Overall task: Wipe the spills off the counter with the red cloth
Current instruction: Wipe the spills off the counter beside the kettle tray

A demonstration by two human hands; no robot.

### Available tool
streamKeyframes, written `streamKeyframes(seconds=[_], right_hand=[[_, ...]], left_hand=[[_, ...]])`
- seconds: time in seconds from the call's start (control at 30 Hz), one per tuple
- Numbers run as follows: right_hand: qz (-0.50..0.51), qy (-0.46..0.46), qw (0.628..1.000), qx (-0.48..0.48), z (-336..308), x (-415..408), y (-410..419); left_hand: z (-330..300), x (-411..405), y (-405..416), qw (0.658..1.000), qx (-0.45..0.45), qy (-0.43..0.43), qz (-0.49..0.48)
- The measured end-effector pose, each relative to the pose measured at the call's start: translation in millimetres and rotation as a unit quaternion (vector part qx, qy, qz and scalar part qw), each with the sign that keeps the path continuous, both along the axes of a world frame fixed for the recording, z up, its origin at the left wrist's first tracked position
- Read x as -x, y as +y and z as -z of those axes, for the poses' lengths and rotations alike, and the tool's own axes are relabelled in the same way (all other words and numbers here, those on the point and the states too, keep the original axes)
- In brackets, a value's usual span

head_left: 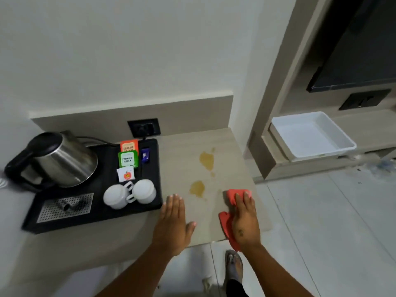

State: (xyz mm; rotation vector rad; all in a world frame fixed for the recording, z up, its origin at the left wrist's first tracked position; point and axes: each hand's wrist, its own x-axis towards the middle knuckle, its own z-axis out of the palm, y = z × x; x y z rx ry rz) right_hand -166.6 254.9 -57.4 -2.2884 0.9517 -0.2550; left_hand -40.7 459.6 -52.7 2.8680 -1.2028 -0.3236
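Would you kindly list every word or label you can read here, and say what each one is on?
"CLASSIC", with a blurred line below: orange tea sachet on the black tray.
"PREMIUM GREEN": green tea sachet.
White sachet: red fruit picture only, print unreadable.
Blue sachet: unreadable.

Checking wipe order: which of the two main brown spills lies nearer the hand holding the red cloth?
The smaller spill, just left of the red cloth under the right hand. The larger spill sits farther back toward the wall.
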Motion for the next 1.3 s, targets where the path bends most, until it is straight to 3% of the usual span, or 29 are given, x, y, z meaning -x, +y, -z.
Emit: streamKeyframes(seconds=[0.1,0.23,0.47,0.6,0.7,0.83,0.93,1.03,1.2,1.3], right_hand=[[-0.005,0.056,0.997,0.047,12.9,5.6,6.2],[-0.014,0.086,0.992,0.097,17.2,-4.9,1.9],[-0.06,0.07,0.988,0.12,14.9,-90.4,-51.2],[-0.145,0.054,0.979,0.135,23.9,-64.9,-39.4],[-0.135,0.054,0.982,0.123,26.7,-47.0,-53.9],[-0.106,0.062,0.986,0.115,19.7,-118.6,-92.1],[-0.193,0.034,0.974,0.111,20.8,-147.8,-92.9],[-0.262,0.002,0.957,0.126,27.9,-122.9,-91.3],[-0.181,0.007,0.978,0.107,23.7,-166.7,-132.9],[-0.215,0.007,0.97,0.109,20.2,-224.1,-138.4]], left_hand=[[16.9,0.5,25.3,1.0,-0.024,0.015,0.002],[21.7,-1.8,25.0,1.0,0.022,0.013,0.009],[38.0,-5.5,26.2,0.999,0.039,0.004,0.011],[38.7,-6.1,28.0,0.999,0.032,0.004,0.019],[38.5,-6.1,27.8,0.999,0.028,0.011,0.017],[41.1,-6.5,27.9,0.998,0.054,0.011,0.014],[43.3,-6.9,29.1,0.998,0.062,0.009,0.015],[42.6,-8.3,28.7,0.998,0.059,0.014,0.013],[40.5,-7.7,28.2,0.997,0.075,0.011,0.011],[40.9,-7.3,27.8,0.998,0.065,0.007,0.01]])
